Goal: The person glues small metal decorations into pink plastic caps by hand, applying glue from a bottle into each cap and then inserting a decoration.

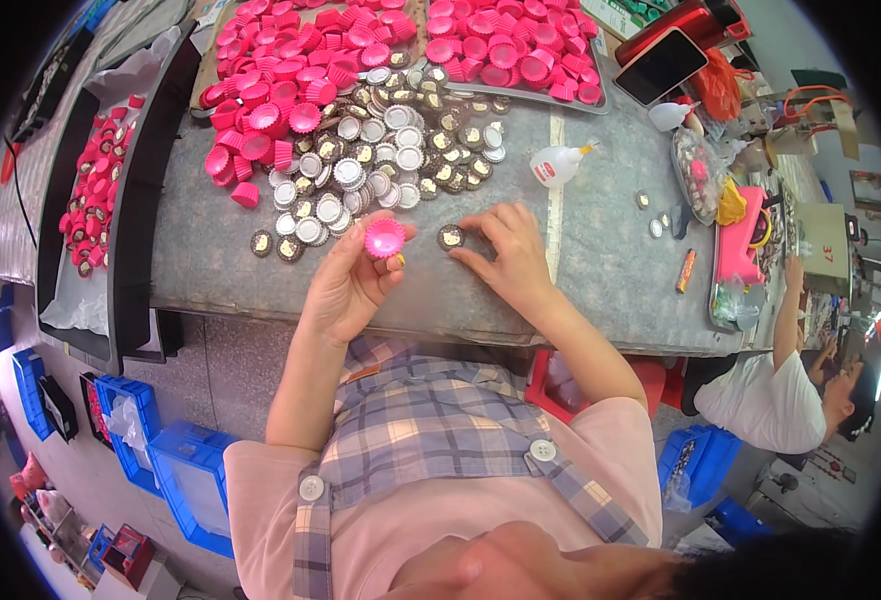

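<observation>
A small pink fluted cup (385, 238) is pinched in the fingers of my left hand (346, 280), its hollow side up. A small yellow bit shows under that cup; I cannot make out what it is. On the table, my right hand (509, 255) has its thumb and forefinger closed at the edge of a dark bottle cap (451, 237) with a pale picture on top. Beyond both hands spreads a heap of bottle caps (398, 157), some silver side up, others dark side up. Two dark caps (290, 247) lie left of my left hand.
Pink cups (306, 60) are piled at the far side, more on a metal tray (605, 98). A white squeeze bottle (557, 165) lies right of the heap. At left, a black tray (141, 190) holds pink pieces. A phone (661, 66) and orange lighter (686, 271) are right; another person (776, 400) sits there.
</observation>
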Motion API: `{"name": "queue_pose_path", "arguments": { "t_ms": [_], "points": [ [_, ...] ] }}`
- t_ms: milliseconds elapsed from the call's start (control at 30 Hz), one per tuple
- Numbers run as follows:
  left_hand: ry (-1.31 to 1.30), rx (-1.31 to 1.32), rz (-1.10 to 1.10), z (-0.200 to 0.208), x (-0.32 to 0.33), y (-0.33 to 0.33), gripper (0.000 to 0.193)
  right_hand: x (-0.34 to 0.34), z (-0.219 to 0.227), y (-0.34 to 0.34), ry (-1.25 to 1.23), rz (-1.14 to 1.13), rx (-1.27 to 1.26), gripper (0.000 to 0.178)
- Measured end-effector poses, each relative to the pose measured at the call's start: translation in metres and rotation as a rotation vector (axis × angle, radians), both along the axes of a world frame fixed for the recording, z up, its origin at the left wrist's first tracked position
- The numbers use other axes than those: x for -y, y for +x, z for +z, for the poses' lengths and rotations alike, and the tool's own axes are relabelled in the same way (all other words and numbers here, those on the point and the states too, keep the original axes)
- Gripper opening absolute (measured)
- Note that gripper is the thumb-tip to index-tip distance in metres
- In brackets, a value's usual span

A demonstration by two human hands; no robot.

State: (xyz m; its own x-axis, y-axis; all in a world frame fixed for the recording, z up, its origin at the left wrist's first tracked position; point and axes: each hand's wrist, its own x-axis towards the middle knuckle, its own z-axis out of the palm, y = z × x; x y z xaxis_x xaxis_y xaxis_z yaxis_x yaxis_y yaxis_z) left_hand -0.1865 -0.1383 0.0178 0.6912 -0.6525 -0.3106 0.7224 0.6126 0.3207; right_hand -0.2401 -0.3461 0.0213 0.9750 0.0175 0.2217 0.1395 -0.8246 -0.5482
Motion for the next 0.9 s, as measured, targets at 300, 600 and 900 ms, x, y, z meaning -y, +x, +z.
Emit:
{"name": "queue_pose_path", "arguments": {
  "t_ms": [300,600,900],
  "points": [
    [0.056,0.049,-0.057,0.007,0.009,-0.004,0.039,-0.014,0.05,0.0,0.234,-0.002,0.114,0.028],
    [0.182,0.142,0.0,0.008,0.015,-0.008,0.031,-0.03,0.053,0.007,0.05,0.129,0.182,0.03],
    [0.229,0.187,0.006,0.009,0.016,-0.008,0.031,-0.032,0.052,0.007,0.0,0.13,0.209,0.03]
  ]
}}
